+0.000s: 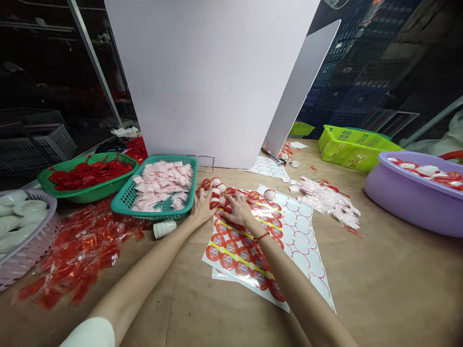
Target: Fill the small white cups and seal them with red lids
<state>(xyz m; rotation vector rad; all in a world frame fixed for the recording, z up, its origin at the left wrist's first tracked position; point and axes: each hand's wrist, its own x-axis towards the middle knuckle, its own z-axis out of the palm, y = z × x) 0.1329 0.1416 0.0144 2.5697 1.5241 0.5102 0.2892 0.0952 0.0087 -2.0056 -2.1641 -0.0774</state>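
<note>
My left hand reaches forward with its fingers apart, against the left side of a small cluster of round red-and-white pieces. On the right of that cluster, my right hand has its fingers spread over the pieces. Neither hand visibly grips one. Beneath my right hand and forearm lies a sheet of round red stickers crossed by yellow bands. Partly under it is a white sheet with red circle outlines. Some pieces, one with a red label on top, rest along the sheet's far edge.
Left of my hands stand a teal basket of pink-white packets, a green basket of red items and a stack of white cups. Red packets spread nearby. At right are loose packets, a purple tub and a lime basket.
</note>
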